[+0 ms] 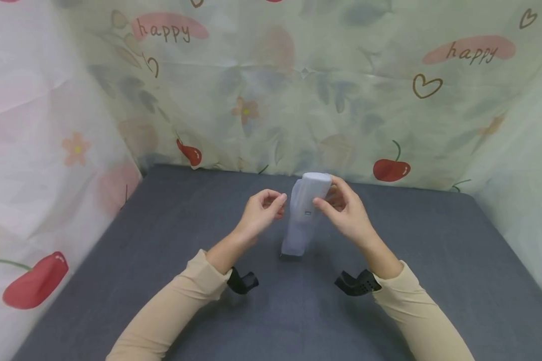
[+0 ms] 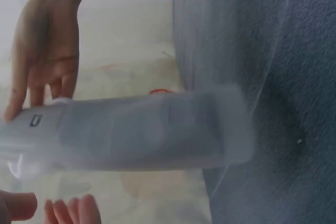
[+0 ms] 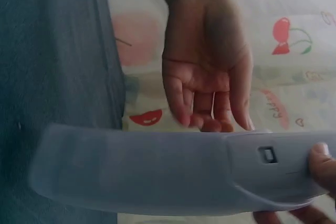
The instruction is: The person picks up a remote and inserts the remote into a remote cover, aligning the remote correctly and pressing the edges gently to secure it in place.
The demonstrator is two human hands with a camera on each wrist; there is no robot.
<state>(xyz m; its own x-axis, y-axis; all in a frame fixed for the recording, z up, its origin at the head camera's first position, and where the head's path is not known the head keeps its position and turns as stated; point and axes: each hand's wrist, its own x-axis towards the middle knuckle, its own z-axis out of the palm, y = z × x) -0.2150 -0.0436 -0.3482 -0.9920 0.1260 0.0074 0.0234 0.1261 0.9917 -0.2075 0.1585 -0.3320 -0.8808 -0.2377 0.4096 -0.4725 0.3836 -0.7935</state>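
Observation:
A long, translucent plastic container [image 1: 296, 238] with a whitish top section [image 1: 313, 193] is held tilted over the table, its clear end downward. A small rectangular slot [image 3: 269, 155] shows on the top section. My right hand [image 1: 350, 213] grips that top section, the thumb on the slotted face and the other fingers behind. Just left of the container is my left hand [image 1: 263, 213], which holds nothing. Its fingers bend loosely, and in the right wrist view the fingertips [image 3: 210, 124] come right up to the container's edge.
A dark grey cloth covers the table [image 1: 162, 240]. Behind it hangs a patterned curtain [image 1: 271, 100], with more sheeting on both sides. Black wrist mounts [image 1: 243, 282] stick out from both sleeves, low over the table.

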